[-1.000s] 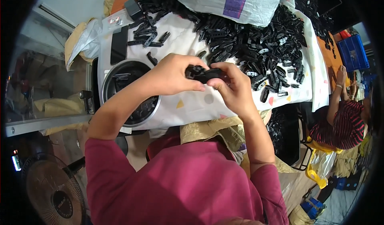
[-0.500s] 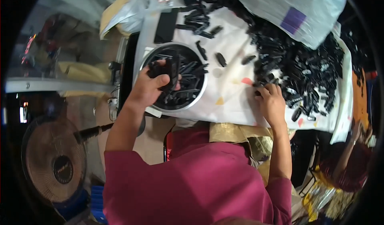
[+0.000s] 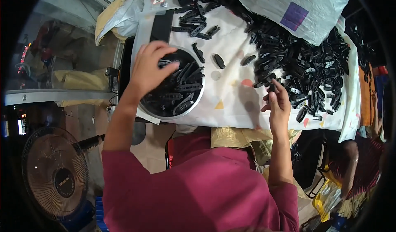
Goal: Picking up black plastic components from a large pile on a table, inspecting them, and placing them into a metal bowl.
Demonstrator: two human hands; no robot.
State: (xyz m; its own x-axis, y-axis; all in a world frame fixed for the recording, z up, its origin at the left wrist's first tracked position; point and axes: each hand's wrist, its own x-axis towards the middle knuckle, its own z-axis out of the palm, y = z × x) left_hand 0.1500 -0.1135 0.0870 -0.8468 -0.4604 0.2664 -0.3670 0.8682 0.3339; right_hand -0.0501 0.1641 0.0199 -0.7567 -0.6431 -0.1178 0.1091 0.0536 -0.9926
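My left hand (image 3: 152,67) is over a round bowl with a pale rim (image 3: 201,92), its fingers apart and nothing visible in them. Inside the bowl lie many long black plastic pieces (image 3: 189,87), partly hidden by that hand. At the near left edge of a large heap of similar black plastic pieces (image 3: 315,73), my right hand (image 3: 279,102) pinches a small dark plastic piece (image 3: 271,86) between thumb and fingers. Its exact kind is not clear.
Several loose black pieces (image 3: 219,61) lie on the white patterned cloth (image 3: 231,116). A flat black slab (image 3: 161,25) is behind the bowl. A big white plastic bag (image 3: 264,5) stands at the far right. A fan (image 3: 55,174) is at lower left; another person's arm (image 3: 350,170) shows at right.
My left hand has let go of the black pieces it held over the bowl and opened. My right hand has come up slightly from the heap's edge with a piece. The view has shifted a little.
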